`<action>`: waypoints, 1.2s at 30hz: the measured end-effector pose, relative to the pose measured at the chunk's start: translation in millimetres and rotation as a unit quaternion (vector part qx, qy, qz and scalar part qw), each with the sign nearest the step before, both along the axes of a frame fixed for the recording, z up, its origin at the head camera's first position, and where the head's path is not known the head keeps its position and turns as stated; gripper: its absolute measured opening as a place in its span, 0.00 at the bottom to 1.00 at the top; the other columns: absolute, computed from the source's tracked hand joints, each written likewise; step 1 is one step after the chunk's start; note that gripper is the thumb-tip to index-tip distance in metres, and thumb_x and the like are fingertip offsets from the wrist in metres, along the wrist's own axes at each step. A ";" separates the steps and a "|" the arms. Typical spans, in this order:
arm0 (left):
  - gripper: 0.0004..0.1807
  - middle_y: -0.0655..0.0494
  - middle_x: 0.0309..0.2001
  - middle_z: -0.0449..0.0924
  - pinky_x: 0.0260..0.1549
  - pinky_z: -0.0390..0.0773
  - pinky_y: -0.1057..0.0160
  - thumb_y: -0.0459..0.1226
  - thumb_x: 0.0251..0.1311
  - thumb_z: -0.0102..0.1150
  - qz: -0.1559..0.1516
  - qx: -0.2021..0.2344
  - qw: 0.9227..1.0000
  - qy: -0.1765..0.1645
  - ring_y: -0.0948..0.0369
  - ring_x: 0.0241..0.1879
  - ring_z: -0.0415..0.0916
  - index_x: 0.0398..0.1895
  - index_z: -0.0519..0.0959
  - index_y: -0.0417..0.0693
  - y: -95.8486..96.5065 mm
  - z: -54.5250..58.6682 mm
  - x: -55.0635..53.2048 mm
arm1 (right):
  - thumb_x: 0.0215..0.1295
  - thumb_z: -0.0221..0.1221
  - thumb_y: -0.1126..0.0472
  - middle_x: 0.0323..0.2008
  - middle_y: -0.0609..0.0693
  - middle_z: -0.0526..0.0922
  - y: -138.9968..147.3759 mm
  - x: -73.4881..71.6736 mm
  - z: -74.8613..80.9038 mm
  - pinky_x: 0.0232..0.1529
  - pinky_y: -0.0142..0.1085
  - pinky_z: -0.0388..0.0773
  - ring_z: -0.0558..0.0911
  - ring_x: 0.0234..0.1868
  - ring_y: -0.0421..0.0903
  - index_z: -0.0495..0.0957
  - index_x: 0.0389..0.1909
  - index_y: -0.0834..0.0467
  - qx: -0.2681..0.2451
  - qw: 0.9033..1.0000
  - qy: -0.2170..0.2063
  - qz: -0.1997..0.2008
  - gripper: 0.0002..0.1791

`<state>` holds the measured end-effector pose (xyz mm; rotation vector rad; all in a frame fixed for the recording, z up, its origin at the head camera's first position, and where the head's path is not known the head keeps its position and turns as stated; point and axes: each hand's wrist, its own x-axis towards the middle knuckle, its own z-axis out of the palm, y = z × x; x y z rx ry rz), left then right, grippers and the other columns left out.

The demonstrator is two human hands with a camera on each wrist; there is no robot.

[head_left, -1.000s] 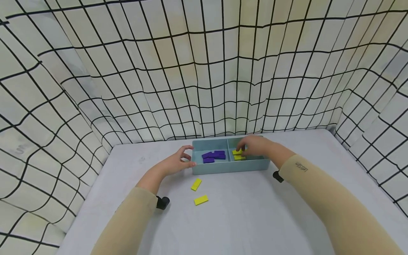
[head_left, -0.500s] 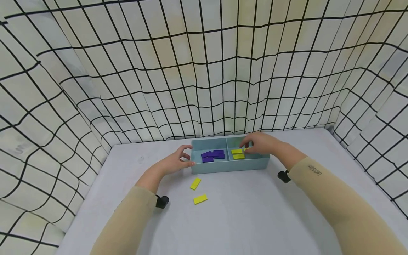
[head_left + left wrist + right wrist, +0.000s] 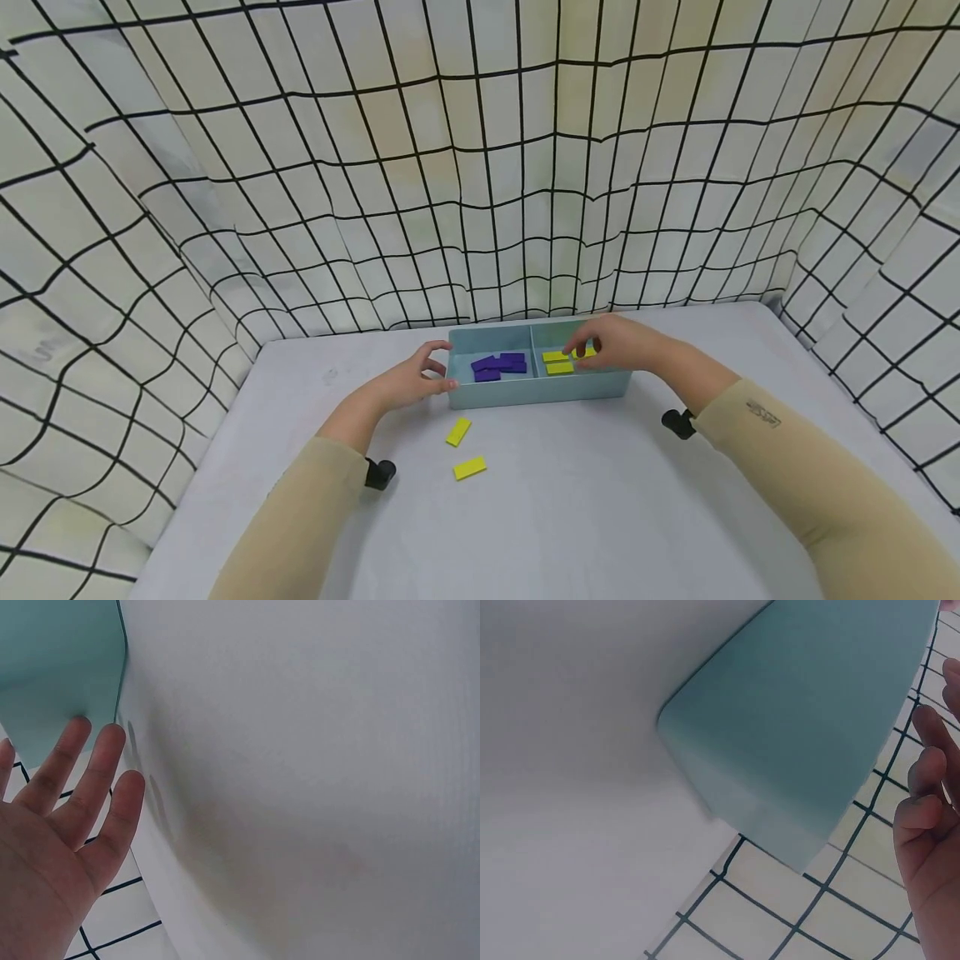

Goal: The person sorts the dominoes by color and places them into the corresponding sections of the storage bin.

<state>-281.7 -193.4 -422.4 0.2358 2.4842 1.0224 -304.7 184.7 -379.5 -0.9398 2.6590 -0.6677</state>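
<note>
A pale blue two-compartment box [image 3: 543, 390] stands on the white table. Flat purple blocks [image 3: 487, 376] lie in its left compartment. In the right one are flat yellow blocks [image 3: 558, 368], one partly hidden behind my fingers. My left hand [image 3: 408, 383] touches the box's left end, thumb near the front corner; the left wrist view shows its fingers fairly straight beside the box wall. My right hand [image 3: 618, 343] is over the right compartment, thumb and forefinger bent and apart, with a yellow block showing between them. No held block shows in the right wrist view.
Two yellow blocks lie on the table in front of the box: a nearer block [image 3: 470, 468] and a farther block [image 3: 458, 432]. Behind and beside the table rises white sheeting with a black grid net [image 3: 480, 208].
My right hand has shifted slightly right within the right compartment, uncovering two yellow blocks, with another now showing by its fingers. The left hand stays at the box's end.
</note>
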 end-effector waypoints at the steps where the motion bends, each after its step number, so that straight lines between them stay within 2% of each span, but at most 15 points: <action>1: 0.41 0.46 0.66 0.68 0.60 0.69 0.43 0.53 0.65 0.62 0.002 0.001 1.000 0.000 0.46 0.64 0.69 0.74 0.50 0.67 0.0 -0.2 -0.1 | 0.61 0.68 0.57 0.39 0.41 0.82 -1.0 1.6 0.2 0.35 0.38 0.76 0.75 0.34 0.44 0.85 0.49 0.47 -0.004 1.000 0.002 0.005 0.15; 13: 0.41 0.46 0.66 0.68 0.59 0.70 0.44 0.52 0.65 0.62 0.002 0.006 1.000 -0.003 0.48 0.62 0.71 0.75 0.49 0.66 -0.3 -0.8 -1.1 | 0.62 0.68 0.57 0.36 0.36 0.81 -27.7 22.1 0.9 0.33 0.35 0.75 0.74 0.31 0.41 0.86 0.49 0.47 -0.003 0.998 0.013 0.054 0.14; 19: 0.41 0.47 0.66 0.68 0.59 0.71 0.46 0.52 0.65 0.62 0.007 0.007 1.000 -0.002 0.50 0.59 0.74 0.75 0.50 0.67 0.1 -1.6 -0.5 | 0.62 0.68 0.56 0.36 0.36 0.81 -45.7 30.1 -7.2 0.31 0.33 0.74 0.74 0.29 0.39 0.85 0.49 0.46 0.011 0.997 0.014 0.070 0.14; 27: 0.41 0.47 0.65 0.68 0.58 0.72 0.46 0.51 0.65 0.62 0.009 0.010 1.000 0.001 0.53 0.56 0.76 0.75 0.49 0.67 0.9 -1.5 0.9 | 0.62 0.68 0.54 0.35 0.35 0.80 -71.5 41.9 -21.1 0.34 0.33 0.76 0.76 0.32 0.39 0.86 0.49 0.47 0.034 0.996 -0.012 0.085 0.14; 36: 0.41 0.46 0.66 0.68 0.58 0.71 0.46 0.52 0.65 0.62 0.006 0.011 1.000 -0.002 0.51 0.56 0.76 0.74 0.50 0.66 0.4 -3.3 -0.5 | 0.63 0.67 0.53 0.34 0.32 0.79 -102.4 55.0 -29.2 0.38 0.30 0.76 0.76 0.36 0.38 0.86 0.50 0.43 0.070 0.988 -0.009 0.137 0.14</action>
